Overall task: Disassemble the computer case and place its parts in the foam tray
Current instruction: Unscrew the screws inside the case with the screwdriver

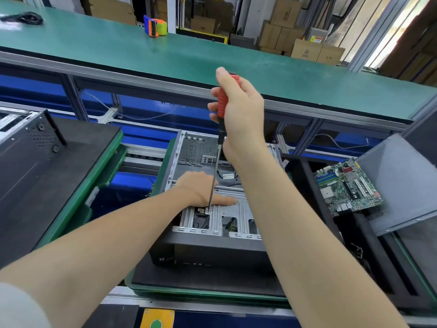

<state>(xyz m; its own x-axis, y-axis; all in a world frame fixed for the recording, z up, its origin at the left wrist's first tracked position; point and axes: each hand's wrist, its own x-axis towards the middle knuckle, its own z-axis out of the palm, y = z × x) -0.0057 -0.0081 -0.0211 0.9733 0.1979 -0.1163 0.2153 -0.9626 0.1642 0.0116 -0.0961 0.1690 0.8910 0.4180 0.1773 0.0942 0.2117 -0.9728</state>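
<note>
The right grip (pixel 239 111) is wrapped around the red screwdriver (pixel 222 102), its tip on a screw (pixel 208 211). The left grip (pixel 201 189) lies flat, fingers straight, on the computer case (pixel 189 152).

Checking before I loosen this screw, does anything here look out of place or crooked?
The motherboard right of the computer case lies askew, partly on the tilted grey panel, not flat. Nothing else stands out: the right hand grips the screwdriver on a bracket screw, the left hand rests flat beside it.
</note>
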